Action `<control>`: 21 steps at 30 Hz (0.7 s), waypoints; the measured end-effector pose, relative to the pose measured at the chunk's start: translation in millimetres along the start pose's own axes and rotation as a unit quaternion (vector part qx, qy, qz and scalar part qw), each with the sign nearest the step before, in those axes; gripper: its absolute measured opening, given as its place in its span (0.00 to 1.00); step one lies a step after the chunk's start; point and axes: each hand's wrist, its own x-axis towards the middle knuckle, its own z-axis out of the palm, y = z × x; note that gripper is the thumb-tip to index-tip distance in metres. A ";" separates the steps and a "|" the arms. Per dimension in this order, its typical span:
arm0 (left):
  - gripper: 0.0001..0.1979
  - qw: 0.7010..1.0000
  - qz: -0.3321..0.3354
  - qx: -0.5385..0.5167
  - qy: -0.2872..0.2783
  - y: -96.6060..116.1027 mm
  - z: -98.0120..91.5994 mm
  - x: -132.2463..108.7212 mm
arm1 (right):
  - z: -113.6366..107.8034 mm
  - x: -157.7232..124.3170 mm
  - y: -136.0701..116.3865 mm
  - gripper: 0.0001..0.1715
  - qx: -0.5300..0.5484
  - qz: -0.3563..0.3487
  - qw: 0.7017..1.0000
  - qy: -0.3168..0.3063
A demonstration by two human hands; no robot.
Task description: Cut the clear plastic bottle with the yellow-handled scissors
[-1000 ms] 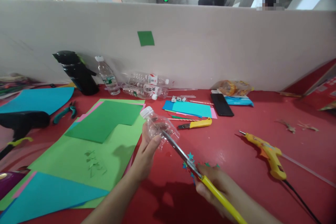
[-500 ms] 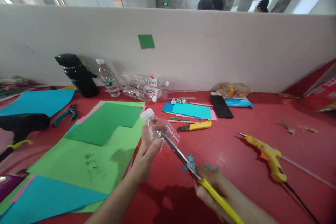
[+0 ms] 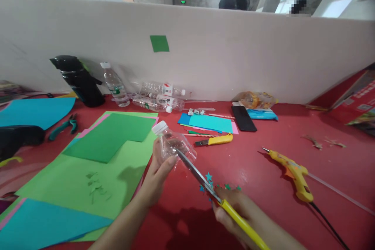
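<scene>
My left hand [image 3: 158,172] grips the cut top half of a clear plastic bottle [image 3: 175,143] with a white cap, held above the red table [image 3: 263,172]. My right hand [image 3: 237,211] is closed around the yellow handles of a pair of scissors [image 3: 205,181]. The scissor blades reach up into the open end of the bottle piece. Small blue and green paper stars [image 3: 209,176] lie on the table just under the scissors.
Green and blue paper sheets [image 3: 96,164] cover the left side. A yellow glue gun [image 3: 293,172] with its cord lies at the right. A yellow utility knife [image 3: 215,140], a black phone [image 3: 244,118], pliers [image 3: 63,127], several bottles [image 3: 158,99] and a black jug [image 3: 77,80] stand near the white partition.
Both hands, the bottle piece and the scissors have kept nearly the same pose. The view has shifted slightly, so everything sits a little further left.
</scene>
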 end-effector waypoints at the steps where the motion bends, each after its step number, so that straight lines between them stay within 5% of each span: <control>1: 0.26 1.000 0.010 -0.011 0.000 2.3 2.4 0.3 | -0.2 0.0 -0.1 0.29 -0.005 -0.001 1.000 0.002; 14: 0.36 0.999 0.036 -0.021 -0.024 4.2 7.1 5.0 | 0.5 -1.4 2.2 0.29 0.004 0.005 1.000 -0.003; 21: 0.23 0.998 0.008 0.033 -0.060 2.7 -2.3 -2.5 | 2.9 -1.4 -5.7 0.34 -0.015 0.011 1.000 0.009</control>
